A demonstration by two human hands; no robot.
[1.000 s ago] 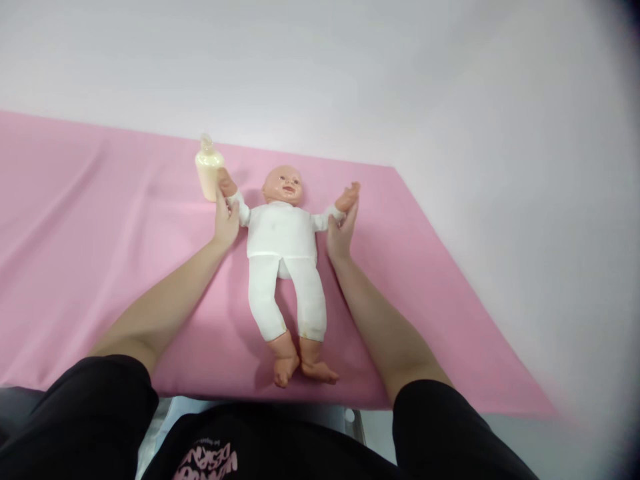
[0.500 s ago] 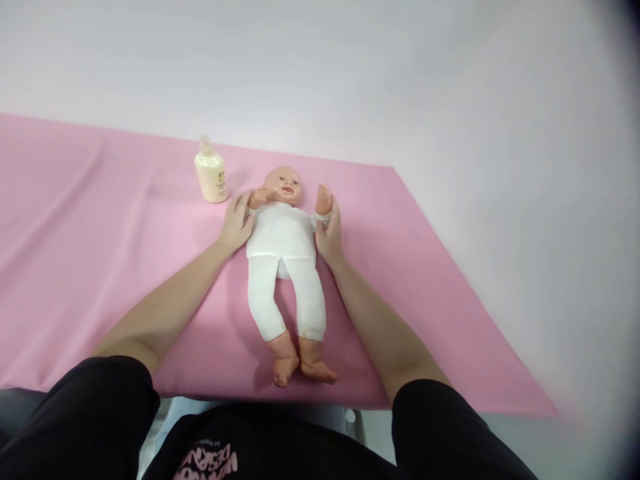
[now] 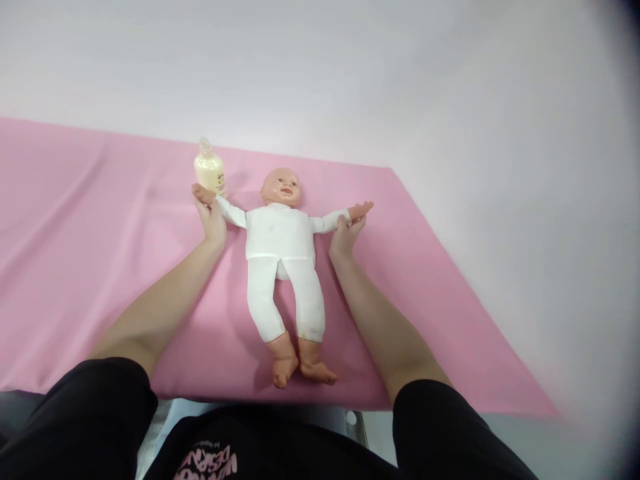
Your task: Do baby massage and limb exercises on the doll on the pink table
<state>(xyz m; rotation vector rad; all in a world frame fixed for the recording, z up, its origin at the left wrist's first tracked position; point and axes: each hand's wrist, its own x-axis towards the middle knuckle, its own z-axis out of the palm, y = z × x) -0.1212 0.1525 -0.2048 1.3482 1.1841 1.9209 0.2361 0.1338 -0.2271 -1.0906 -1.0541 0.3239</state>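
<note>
The step in hand looks like spreading the arms of the bald plastic baby doll with a white cloth body (image 3: 280, 233), which lies face up on the smooth pink-covered bench (image 3: 440, 327), with the left hand (image 3: 215, 223) and the right hand (image 3: 344, 238) each partly curled around one of its wrists. The next move seems to call for a gentle, even hold on both sides. A cream-coloured pump bottle with a pale top (image 3: 208, 171) stands just behind the doll's arm on the left hand's side, partly hidden and close enough to be knocked; whether they touch, I cannot tell.

Bright, diffuse light, soft shadows.
</note>
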